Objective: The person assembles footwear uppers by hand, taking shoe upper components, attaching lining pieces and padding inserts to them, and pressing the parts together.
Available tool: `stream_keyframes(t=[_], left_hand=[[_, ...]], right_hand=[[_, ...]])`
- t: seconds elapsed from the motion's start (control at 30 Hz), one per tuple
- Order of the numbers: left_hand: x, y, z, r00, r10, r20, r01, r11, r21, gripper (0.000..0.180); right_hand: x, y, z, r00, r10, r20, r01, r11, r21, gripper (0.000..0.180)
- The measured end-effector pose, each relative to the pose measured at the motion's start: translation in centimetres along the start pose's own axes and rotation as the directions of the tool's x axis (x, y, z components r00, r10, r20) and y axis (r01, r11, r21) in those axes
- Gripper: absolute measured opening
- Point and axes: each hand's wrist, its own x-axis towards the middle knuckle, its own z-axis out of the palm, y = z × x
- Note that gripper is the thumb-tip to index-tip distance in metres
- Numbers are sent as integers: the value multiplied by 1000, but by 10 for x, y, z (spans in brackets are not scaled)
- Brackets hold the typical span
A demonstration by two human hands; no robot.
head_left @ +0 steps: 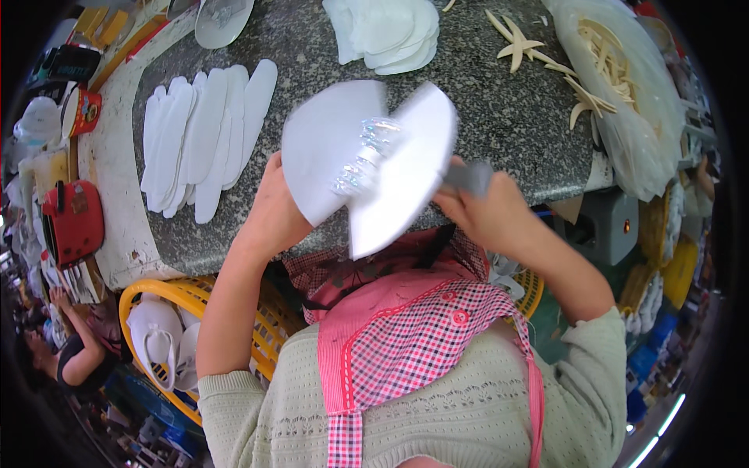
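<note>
Left hand (277,209) half-closed on a white shiny-banded piece (331,136) — right hand (490,209) around a grey object (473,179) (blurred)

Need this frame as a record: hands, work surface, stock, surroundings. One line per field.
left_hand: left hand grips the left side of a white curved flat piece with a glittery silver band
right_hand: right hand holds a blurred grey object at the piece's right edge; exact kind unclear
surface: speckled dark grey tabletop
stock_left: long white flat strips, overlapping
stock_far: rounded white flat pieces, stacked
stock_right: cream pointed strips, beside a clear plastic bag holding more
lower_left: yellow plastic basket with white items
</note>
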Motion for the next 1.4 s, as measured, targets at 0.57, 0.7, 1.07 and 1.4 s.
stream_keyframes(t=[0.57,0.7,1.07,1.4], left_hand=[[34,10,-28,997,-15,-76,-19,904,-428,20],[51,20,-36,993,-52,-109,-21,813,-582,20],[60,-8,-28,983,-146,114,185,796,-576,29],[47,-24,-27,983,-137,118,179,847,-501,14]], right_hand=[[-83,106,-34,887,125,-445,-382,742,-551,28],[-80,124,-32,866,103,-490,-374,783,-496,31],[88,166,-95,918,243,-312,-355,854,-381,26],[99,175,-114,986,163,-31,-159,879,-449,18]])
